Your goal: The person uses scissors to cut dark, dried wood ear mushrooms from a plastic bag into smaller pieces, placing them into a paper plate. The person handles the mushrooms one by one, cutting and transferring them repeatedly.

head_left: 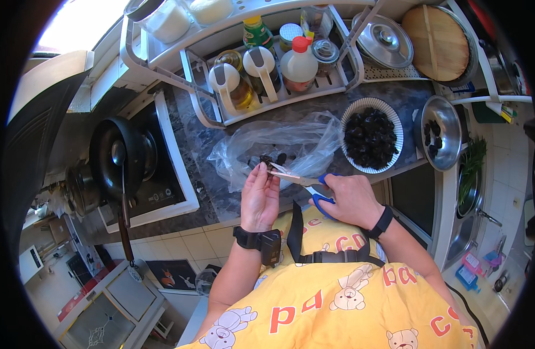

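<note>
Between the thumb and fingers of my left hand (259,200) is a small dark piece of what looks like wood ear fungus (266,159). My right hand (356,198) grips blue-handled scissors (300,179), whose partly spread blades reach to the piece at my left fingertips. Beneath them a clear plastic bag (232,146) lies on the dark stone counter, with a few more dark bits (281,158) in or on it. To the right, a bowl with a striped rim (371,169) is heaped with black fungus pieces (370,135). A metal bowl (451,150) beside it holds several dark pieces (433,133).
A white rack (267,104) with oil jugs and seasoning bottles stands behind the bag. At left, a wok (106,174) with a metal ladle (118,152) sits by the cooktop (162,183). Green vegetables (473,163) lie near the sink (461,242) at right.
</note>
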`<state>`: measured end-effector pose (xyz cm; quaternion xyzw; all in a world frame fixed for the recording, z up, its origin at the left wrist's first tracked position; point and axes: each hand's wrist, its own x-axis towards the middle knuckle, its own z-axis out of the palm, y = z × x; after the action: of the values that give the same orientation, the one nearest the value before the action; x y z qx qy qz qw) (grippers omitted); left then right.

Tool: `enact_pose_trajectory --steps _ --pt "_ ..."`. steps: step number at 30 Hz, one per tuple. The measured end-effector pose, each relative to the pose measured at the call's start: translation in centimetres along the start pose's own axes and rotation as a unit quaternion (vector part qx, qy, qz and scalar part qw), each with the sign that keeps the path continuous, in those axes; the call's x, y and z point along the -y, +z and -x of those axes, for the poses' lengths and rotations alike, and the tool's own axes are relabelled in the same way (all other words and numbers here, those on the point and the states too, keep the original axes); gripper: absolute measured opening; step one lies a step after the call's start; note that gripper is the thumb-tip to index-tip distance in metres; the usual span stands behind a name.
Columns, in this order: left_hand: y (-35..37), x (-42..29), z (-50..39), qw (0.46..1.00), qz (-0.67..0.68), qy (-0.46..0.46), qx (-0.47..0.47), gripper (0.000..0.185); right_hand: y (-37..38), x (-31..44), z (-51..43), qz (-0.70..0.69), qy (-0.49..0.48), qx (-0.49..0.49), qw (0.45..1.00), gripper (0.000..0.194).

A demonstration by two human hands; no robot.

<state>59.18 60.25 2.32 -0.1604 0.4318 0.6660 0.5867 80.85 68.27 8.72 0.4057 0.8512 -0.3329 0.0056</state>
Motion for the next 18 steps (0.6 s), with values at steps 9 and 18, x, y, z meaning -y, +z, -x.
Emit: enact_pose_trajectory --steps 9,18 --pt "0.2 1.6 0.1 0.995 0.006 0.042 -0.090 0.008 0.4 0.0 -0.3 0.030 0.012 0.023 0.999 0.045" --pt "-0.6 2.4 -0.4 0.992 0.054 0.038 -0.105 0.007 0.6 0.3 -0.8 0.041 0.007 0.049 0.998 0.049"
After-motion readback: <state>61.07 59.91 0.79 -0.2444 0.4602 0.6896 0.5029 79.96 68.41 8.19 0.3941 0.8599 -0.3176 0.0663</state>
